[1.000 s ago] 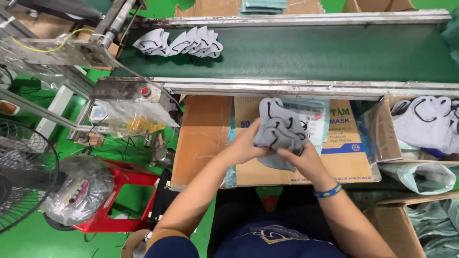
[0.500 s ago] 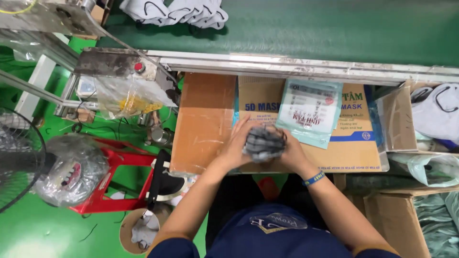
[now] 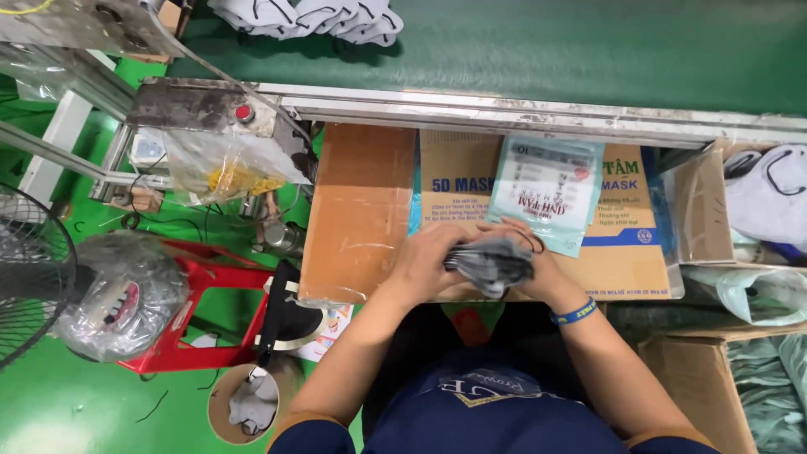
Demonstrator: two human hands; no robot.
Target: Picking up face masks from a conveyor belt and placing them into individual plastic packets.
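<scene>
Both my hands press a folded stack of grey face masks [image 3: 492,261] together just above the near edge of a flat cardboard box [image 3: 361,210]. My left hand [image 3: 424,261] grips the stack's left side. Behind it, my right hand [image 3: 542,271], with a blue wristband, holds the right side. A pale blue printed pouch [image 3: 546,192] lies on the box just beyond the masks. More grey and white masks [image 3: 315,17] lie in a pile on the green conveyor belt [image 3: 588,50] at the top.
A carton at the right [image 3: 702,210] holds white masks [image 3: 769,193]. At the left a red stool [image 3: 197,311] carries a clear bag of masks [image 3: 118,294], beside a fan [image 3: 29,277]. A clear bag [image 3: 223,168] hangs under the belt's metal frame [image 3: 504,113].
The stack of masks went from spread upright in my hands to squeezed into a tight folded bundle, lowered toward me. The view has tilted down, so the belt sits higher in frame.
</scene>
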